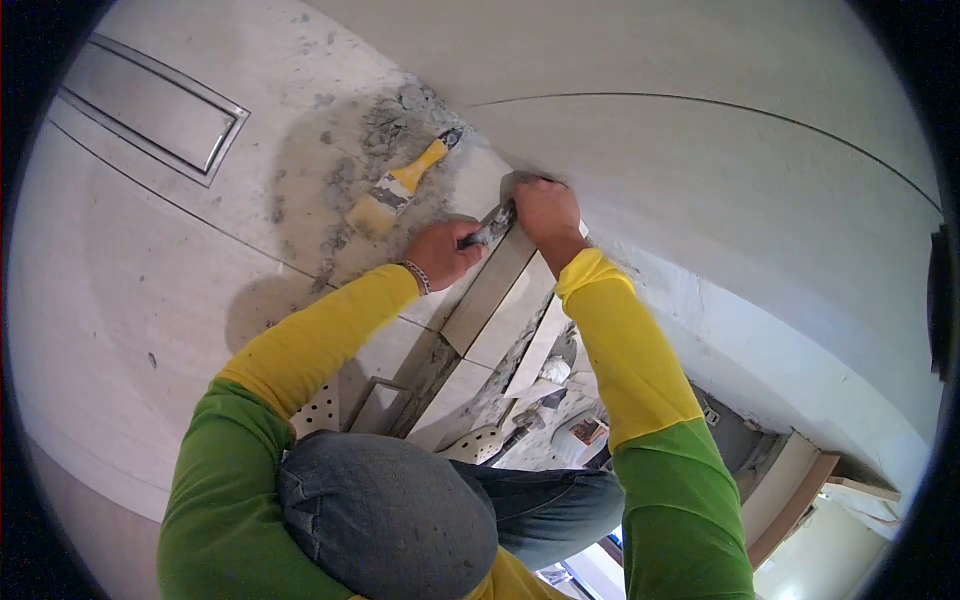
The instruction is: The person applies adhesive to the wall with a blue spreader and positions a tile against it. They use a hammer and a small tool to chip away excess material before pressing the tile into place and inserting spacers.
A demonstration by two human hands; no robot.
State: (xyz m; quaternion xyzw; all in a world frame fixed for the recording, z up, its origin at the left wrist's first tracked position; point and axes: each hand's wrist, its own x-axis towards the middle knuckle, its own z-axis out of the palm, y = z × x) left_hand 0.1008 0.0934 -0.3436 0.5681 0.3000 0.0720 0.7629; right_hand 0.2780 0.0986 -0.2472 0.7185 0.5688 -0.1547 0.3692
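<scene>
My left hand (440,255), with a chain bracelet at its wrist, is closed on one end of a short grey, mortar-smeared piece (492,229); its exact kind is not clear. Against the wall, my right hand (548,212) is bent over the far end of the same piece, its fingertips mostly hidden. Just below both hands lie long pale tile strips (490,293), set side by side. A paintbrush (405,185) with a yellow handle and pale bristles rests on the dusty floor left of my hands.
Mortar crumbs (395,125) cover the floor near the wall (650,160). A metal drain cover (165,105) sits at upper left. Near my knees are a hammer (520,428), a white container (578,440) and perforated clogs (470,445).
</scene>
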